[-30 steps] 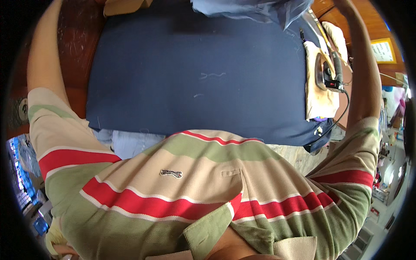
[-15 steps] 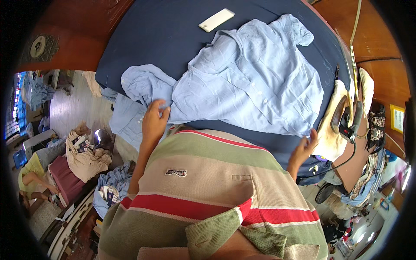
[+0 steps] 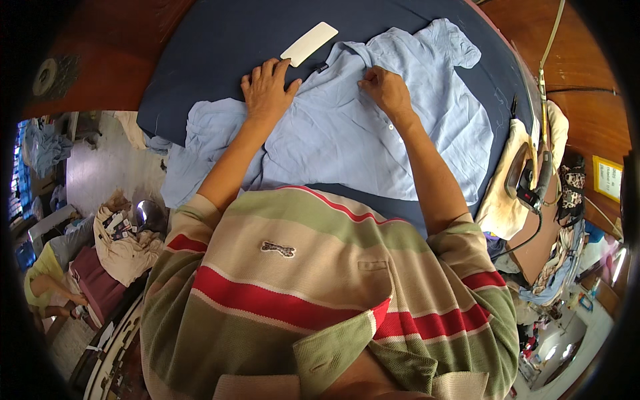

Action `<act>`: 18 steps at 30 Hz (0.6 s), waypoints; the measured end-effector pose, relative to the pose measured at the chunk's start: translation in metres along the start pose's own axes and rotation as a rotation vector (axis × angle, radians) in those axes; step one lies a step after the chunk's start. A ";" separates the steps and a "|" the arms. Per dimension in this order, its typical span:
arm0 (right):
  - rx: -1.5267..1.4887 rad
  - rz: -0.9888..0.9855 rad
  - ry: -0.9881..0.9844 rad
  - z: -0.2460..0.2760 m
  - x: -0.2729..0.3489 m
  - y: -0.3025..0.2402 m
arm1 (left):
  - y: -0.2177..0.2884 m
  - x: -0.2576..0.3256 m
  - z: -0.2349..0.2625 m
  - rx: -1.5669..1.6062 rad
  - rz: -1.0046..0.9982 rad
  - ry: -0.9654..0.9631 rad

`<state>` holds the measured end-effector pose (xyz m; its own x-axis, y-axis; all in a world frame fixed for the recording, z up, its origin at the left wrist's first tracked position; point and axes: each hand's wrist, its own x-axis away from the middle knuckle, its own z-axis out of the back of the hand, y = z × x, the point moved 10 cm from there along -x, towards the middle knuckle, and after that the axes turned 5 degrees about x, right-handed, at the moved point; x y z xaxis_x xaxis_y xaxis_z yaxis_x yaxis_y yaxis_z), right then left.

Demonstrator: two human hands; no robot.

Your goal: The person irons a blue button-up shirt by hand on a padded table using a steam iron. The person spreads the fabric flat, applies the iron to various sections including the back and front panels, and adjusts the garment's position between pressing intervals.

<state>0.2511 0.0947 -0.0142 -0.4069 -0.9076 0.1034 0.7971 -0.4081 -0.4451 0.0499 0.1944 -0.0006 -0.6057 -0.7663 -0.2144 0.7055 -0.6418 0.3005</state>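
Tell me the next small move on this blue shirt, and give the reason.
Probably sweep the left hand outward from the collar: the light blue shirt lies creased on the navy pad, its left sleeve bunched at the edge, while the right hand pinches the placket.

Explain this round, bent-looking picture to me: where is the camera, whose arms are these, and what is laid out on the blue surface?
The camera sits on a person's head and looks down, so you see their own striped shirt at the bottom and their bare arms reaching away. The wide lens bends straight edges, hence the round look. No machine is at work, only two hands. A light blue shirt lies spread on a dark blue padded board. The left hand presses flat on the fabric near the collar; the right hand pinches the cloth by the button strip. A white flat card lies on the board just beyond the collar. To the right, an iron rests on a cream cloth, with its cord trailing off.
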 end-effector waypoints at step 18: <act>-1.418 -0.077 0.027 0.137 0.035 0.035 | 0.103 -0.050 -0.042 0.199 -0.690 -0.390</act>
<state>0.3258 0.0353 0.0957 -0.4493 -0.8792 0.1586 -0.3366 0.0022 -0.9416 0.1680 0.1658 0.0023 -0.9903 -0.1115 -0.0831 0.0711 -0.9196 0.3864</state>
